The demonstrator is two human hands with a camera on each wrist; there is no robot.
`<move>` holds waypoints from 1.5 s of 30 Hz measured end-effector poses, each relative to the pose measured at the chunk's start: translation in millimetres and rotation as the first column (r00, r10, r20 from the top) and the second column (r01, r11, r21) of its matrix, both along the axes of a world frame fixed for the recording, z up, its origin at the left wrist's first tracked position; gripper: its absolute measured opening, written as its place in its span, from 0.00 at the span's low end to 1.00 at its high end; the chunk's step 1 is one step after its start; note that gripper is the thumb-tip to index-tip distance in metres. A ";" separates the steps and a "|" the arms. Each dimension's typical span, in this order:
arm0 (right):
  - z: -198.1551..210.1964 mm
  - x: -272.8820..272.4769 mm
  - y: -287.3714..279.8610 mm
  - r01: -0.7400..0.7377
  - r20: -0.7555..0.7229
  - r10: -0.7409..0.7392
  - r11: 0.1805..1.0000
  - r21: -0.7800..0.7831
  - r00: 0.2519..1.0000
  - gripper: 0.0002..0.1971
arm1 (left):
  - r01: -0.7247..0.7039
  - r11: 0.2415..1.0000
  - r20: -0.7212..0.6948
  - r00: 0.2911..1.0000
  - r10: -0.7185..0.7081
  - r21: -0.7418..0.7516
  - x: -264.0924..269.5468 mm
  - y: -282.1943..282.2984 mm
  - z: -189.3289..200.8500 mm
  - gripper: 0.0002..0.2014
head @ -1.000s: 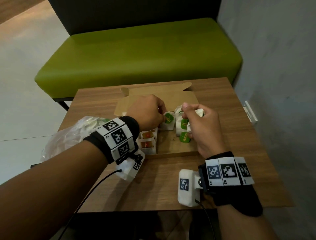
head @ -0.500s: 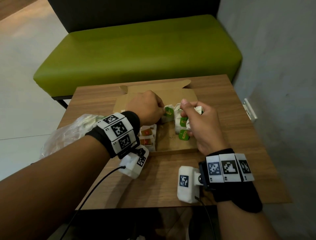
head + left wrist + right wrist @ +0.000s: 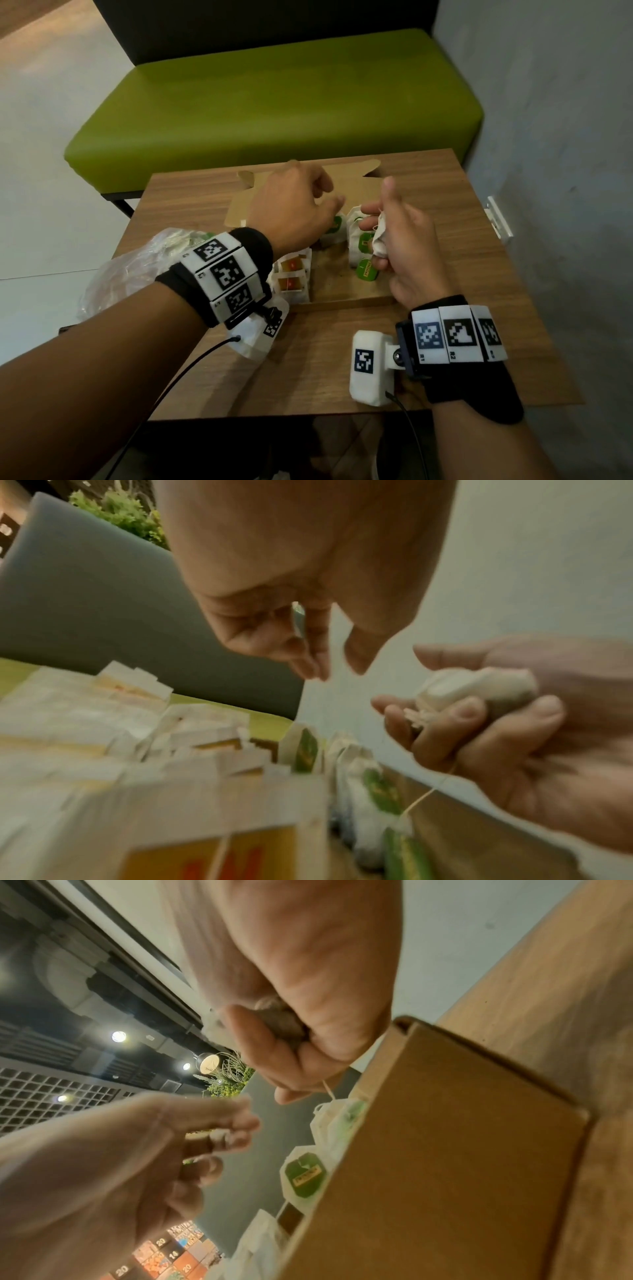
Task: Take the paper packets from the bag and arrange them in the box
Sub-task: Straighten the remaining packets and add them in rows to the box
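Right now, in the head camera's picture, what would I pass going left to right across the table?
Plastic bag → orange-label packets → green-label packets → right hand gripping a crumpled packet → bare table.

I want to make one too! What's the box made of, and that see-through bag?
The box looks like brown cardboard: matte, plain, with folded flaps and a cut tab. The bag beside it looks like thin clear plastic: shiny, crinkly, see-through.
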State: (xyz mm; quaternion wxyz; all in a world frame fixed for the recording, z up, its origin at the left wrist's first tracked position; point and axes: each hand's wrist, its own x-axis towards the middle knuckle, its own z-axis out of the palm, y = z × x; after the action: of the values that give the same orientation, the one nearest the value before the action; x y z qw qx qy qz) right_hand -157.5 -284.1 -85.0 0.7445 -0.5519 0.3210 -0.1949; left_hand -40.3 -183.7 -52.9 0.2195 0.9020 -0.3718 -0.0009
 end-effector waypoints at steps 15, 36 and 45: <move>7.0 5.3 7.7 -0.146 0.319 0.002 0.893 0.426 0.948 0.08 | 0.070 0.976 -0.432 0.889 -0.154 -0.205 -22.3 6.8 20.0 0.03; 8.9 -1.1 9.4 -0.096 0.209 0.105 0.994 -0.055 0.972 0.03 | -0.176 0.876 -0.695 0.685 -0.219 -0.449 -17.3 30.3 13.6 0.04; 6.2 -4.5 3.3 -0.075 0.211 0.105 0.987 -0.146 0.972 0.01 | -0.132 0.896 -0.682 0.697 -0.220 -0.423 -14.9 35.1 25.5 0.04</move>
State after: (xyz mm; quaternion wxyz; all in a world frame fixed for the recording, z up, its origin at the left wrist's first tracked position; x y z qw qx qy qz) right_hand -162.0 -280.9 -78.9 0.7437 -0.5909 0.1981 -0.2418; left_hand -55.2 -148.5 -27.4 0.5446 0.7461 -0.2693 -0.2724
